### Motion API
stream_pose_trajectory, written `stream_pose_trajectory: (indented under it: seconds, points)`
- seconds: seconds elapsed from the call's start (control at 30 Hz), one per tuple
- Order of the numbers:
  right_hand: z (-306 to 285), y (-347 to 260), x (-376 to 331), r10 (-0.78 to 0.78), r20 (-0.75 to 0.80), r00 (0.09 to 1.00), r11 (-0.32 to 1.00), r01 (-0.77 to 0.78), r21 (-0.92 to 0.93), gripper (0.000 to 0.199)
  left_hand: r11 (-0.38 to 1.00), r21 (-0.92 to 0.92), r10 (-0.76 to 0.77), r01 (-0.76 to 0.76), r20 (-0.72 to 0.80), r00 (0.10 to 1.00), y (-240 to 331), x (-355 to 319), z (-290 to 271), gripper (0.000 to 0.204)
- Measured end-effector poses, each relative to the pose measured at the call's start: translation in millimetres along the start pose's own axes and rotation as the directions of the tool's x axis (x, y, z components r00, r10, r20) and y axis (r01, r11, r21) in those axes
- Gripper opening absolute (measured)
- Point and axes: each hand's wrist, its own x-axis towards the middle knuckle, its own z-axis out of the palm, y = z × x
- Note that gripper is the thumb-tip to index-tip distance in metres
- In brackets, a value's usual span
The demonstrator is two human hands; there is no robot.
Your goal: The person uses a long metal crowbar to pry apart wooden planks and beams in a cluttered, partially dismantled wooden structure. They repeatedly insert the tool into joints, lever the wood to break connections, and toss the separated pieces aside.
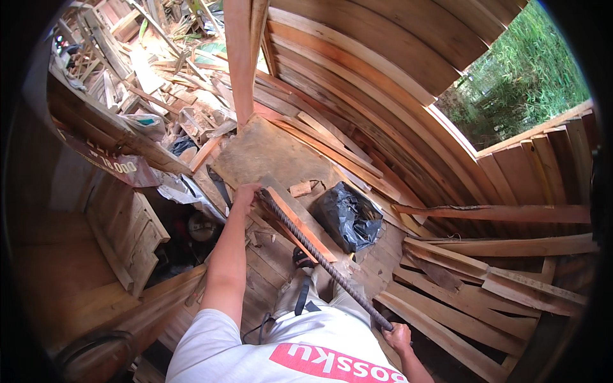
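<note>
Two hands on ribbed steel bar (319, 258): left hand (246, 195) grip wraps top end, right hand (399, 336) grip clamps bottom end.

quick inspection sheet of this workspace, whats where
surface: plank floor, bare board patch beyond it
job's things: ribbed steel bar slanting over a reddish wood strip
clutter: black plastic bag, offcut block, loose planks, scrap pile
grips: left hand at the bar's far end, right hand shut on its near end
cables: dark cord at the waist
surroundings: curved plank wall, upright post, greenery outside
</note>
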Motion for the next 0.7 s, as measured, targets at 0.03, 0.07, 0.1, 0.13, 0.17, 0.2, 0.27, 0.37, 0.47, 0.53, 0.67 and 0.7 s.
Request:
stream_pose_trajectory:
  seconds: [0.03,0.07,0.1,0.13,0.17,0.2,0.27,0.37,0.47,0.53,0.67,0.7]
  points:
    - [-12.5,-5.8,-8.7,0.022,-0.001,1.0,1.0,-0.022,-0.021,0.023,1.0,0.0,0.015,-0.015,0.015,1.0,1.6,0.7,-3.2,0.015]
    - [-19.6,-8.3,-16.7,0.043,-0.002,0.999,0.998,-0.043,-0.041,0.021,1.0,0.0,0.03,-0.03,0.03,0.999,4.8,1.9,-8.6,0.015]
    - [-21.5,-2.2,-24.5,0.029,-0.023,0.999,0.999,-0.03,-0.023,0.022,0.999,-0.004,0.044,-0.044,0.046,0.998,10.2,-0.6,-7.0,0.015]
    - [-23.6,1.8,-32.6,0.05,-0.022,0.999,0.999,-0.05,-0.014,0.022,0.995,-0.036,0.093,-0.089,0.099,0.991,13.6,-4.3,-3.2,0.015]
    - [-26.5,4.8,-40.8,0.07,-0.021,0.997,0.998,-0.07,-0.005,0.023,0.989,-0.071,0.142,-0.132,0.15,0.978,17.2,-8.5,-0.9,0.014]
    - [-25.5,9.1,-49.3,0.096,-0.018,0.995,0.995,-0.096,0.009,0.023,0.98,-0.104,0.19,-0.171,0.205,0.96,24.4,-17.2,4.8,0.014]
    - [-23.7,19.0,-62.3,0.099,-0.034,0.994,0.995,-0.099,0.008,0.026,0.956,0.032,0.284,-0.29,0.129,0.95,35.6,-40.3,19.7,0.013]
    - [-24.2,26.3,-80.4,0.123,-0.079,0.989,0.992,-0.12,0.04,0.028,0.907,0.051,0.416,-0.419,0.051,0.908,56.2,-74.8,44.3,0.012]
    - [-16.9,39.8,-102.8,0.185,-0.036,0.982,0.981,-0.183,0.059,0.028,0.868,-0.005,0.495,-0.496,0.086,0.865,79.8,-107.8,68.9,0.013]
    - [-4.0,53.9,-119.5,0.206,-0.023,0.978,0.969,-0.201,0.142,0.023,0.847,-0.041,0.529,-0.53,0.165,0.832,80.2,-120.6,89.3,0.013]
    - [32.6,75.6,-145.8,0.324,0.021,0.946,0.879,-0.309,0.362,0.017,0.77,-0.171,0.636,-0.615,0.279,0.719,55.0,-137.2,164.7,0.014]
    - [38.1,72.7,-147.3,0.347,0.008,0.938,0.869,-0.325,0.373,0.018,0.736,-0.212,0.677,-0.644,0.27,0.685,43.6,-135.6,182.6,0.016]
